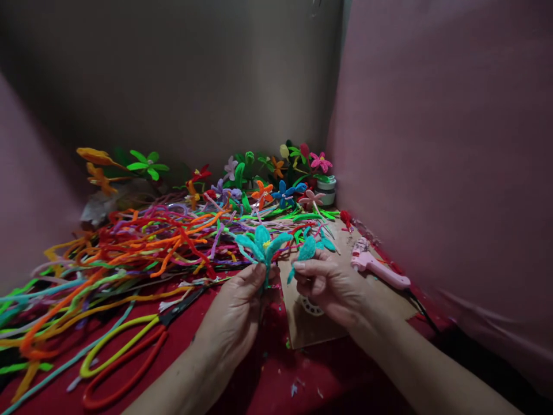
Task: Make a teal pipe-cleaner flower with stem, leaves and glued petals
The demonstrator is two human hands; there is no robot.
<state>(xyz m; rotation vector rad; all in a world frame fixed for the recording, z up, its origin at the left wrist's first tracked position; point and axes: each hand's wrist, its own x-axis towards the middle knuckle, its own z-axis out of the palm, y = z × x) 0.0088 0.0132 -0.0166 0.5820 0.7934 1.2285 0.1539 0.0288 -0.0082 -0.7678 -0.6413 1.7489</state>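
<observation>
Between the thumb and fingers of my left hand (239, 308) is a teal pipe-cleaner flower (261, 245), held upright by its stem, with several petals and a yellow centre. My right hand (330, 285) pinches a teal pipe-cleaner leaf or petal (306, 249) with a short tail pointing down. The two pieces are close side by side but apart. Beneath my right hand lies a brown board (302, 328), and on it a round, pale item with dark holes (311, 305) is partly hidden by the hand.
Scissors (125, 351) with yellow and red handles lie at the left, beside a heap of coloured pipe cleaners (159, 236). A pink glue gun (380, 268) rests on the board's right side. Finished flowers (283, 195) line the back, near a white pot (326, 190).
</observation>
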